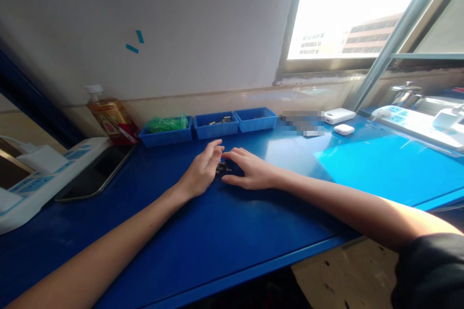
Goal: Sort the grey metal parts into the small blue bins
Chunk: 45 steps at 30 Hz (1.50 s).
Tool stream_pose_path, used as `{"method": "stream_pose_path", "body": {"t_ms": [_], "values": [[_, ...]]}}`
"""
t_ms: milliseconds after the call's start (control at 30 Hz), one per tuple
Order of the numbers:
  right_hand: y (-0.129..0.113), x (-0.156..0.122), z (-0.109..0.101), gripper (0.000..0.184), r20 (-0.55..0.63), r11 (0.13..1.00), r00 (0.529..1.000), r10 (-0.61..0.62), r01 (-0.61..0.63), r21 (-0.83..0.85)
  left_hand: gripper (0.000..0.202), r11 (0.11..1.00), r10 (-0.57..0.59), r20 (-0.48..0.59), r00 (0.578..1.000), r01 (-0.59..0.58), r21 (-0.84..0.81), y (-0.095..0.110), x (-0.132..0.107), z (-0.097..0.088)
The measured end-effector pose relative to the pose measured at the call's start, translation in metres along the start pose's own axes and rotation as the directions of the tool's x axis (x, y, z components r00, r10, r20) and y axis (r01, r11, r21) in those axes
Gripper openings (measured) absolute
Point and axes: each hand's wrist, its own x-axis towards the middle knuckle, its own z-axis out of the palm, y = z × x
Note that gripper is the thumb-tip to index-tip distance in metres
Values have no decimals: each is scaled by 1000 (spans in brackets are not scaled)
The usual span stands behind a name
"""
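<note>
My left hand [203, 168] stands on its edge on the blue table, fingers stretched out, cupped beside a small pile of dark metal parts [223, 169]. On the other side of the pile my right hand [250, 169] rests with its thumb and fingers apart. The parts look like small screws or pins, but they are partly hidden between the two hands. Behind the hands stand three blue bins: the left bin [166, 142] holds a crumpled green plastic bag [168, 124], the middle bin [216, 130] short metal cylinders, and the right bin [256, 124] tiny parts.
At the left are a drink bottle [108, 113], a dark-screened phone or tablet [96, 174] and a white power strip [36, 186]. To the right lie a white box-shaped device [339, 115], a small white case [343, 129] and another power strip [416, 123]. The table's front edge [253, 272] runs nearby.
</note>
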Motion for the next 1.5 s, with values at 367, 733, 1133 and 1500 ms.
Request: {"method": "stream_pose_path", "body": {"t_ms": [367,733,1133,1500], "values": [[13,9,7,16,-40,1000,999,10,-10,-18,21,966,13,-51,999,0,260,-12,2,-10],[14,9,8,24,-17,995,999,31,-32,-98,30,981,-19,-26,999,23,192,-24,3,-35],[7,8,2,17,-95,998,994,52,-55,-26,20,936,110,142,984,-150,318,-21,-3,-45],[-15,13,-5,15,-280,971,937,-209,165,-173,31,981,-26,95,995,44,-190,15,-9,-30]]}}
